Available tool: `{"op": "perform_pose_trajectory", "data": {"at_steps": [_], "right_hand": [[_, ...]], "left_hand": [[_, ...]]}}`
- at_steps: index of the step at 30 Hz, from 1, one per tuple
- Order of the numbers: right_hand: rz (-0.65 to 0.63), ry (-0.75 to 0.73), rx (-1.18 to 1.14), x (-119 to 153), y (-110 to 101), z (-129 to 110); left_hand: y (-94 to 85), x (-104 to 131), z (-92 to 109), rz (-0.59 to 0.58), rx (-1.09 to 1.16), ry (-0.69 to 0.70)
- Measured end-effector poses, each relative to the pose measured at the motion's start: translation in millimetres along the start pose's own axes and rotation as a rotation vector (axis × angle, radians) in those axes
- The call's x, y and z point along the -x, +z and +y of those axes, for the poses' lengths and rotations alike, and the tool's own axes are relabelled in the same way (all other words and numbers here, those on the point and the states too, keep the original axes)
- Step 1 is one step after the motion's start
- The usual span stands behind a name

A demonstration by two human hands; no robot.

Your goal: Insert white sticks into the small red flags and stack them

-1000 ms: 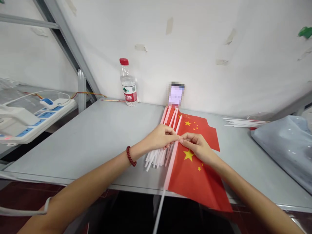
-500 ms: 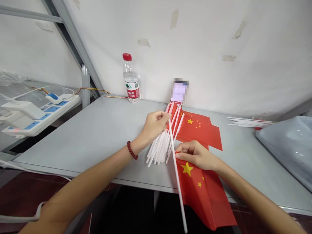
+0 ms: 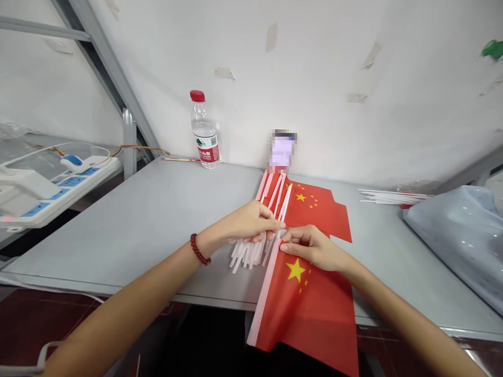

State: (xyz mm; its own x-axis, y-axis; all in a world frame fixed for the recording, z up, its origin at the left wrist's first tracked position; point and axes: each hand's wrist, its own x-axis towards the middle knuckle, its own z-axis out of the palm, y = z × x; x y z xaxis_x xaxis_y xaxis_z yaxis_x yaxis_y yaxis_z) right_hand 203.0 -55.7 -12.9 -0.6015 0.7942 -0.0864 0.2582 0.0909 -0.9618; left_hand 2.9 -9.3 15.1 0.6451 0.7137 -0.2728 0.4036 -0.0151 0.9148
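My right hand point(image 3: 310, 246) is closed, thumb and finger pinching the upper corner of a red paper flag point(image 3: 314, 319) with yellow stars. This flag hangs over the table's front edge, its white sleeve point(image 3: 265, 293) slanting down to the left. Just above the sleeve's top, my left hand point(image 3: 255, 222) is closed with thumb and finger together at the end of a white stick; most of the stick is out of sight. Behind my left hand lies a bundle of white flag sticks point(image 3: 249, 254), with more red flags point(image 3: 326, 209) spread to the right.
A water bottle point(image 3: 206, 144) with a red cap stands by the wall, left of a propped phone point(image 3: 282, 151). More white sticks point(image 3: 393, 196) and a grey plastic bag point(image 3: 456, 235) lie at the right. A power strip point(image 3: 74, 183) is at far left.
My left hand has come down and right, to the flag's top corner. The long white stick, earlier in front of the flag, now mostly disappears at its white sleeve. The right hand keeps its pinch.
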Motion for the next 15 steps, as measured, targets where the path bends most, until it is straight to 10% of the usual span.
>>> {"op": "perform_pose_trajectory", "data": {"at_steps": [8,15], "right_hand": [[-0.024,-0.025,0.041,-1.3,2.7,-0.2],[-0.243,0.000,0.266,4.4,-13.9,-3.1]], "left_hand": [[1.7,0.2,-0.2,-0.055,0.147,0.055],[-37.5,-12.7,-7.0,0.879,0.403,0.250]]}}
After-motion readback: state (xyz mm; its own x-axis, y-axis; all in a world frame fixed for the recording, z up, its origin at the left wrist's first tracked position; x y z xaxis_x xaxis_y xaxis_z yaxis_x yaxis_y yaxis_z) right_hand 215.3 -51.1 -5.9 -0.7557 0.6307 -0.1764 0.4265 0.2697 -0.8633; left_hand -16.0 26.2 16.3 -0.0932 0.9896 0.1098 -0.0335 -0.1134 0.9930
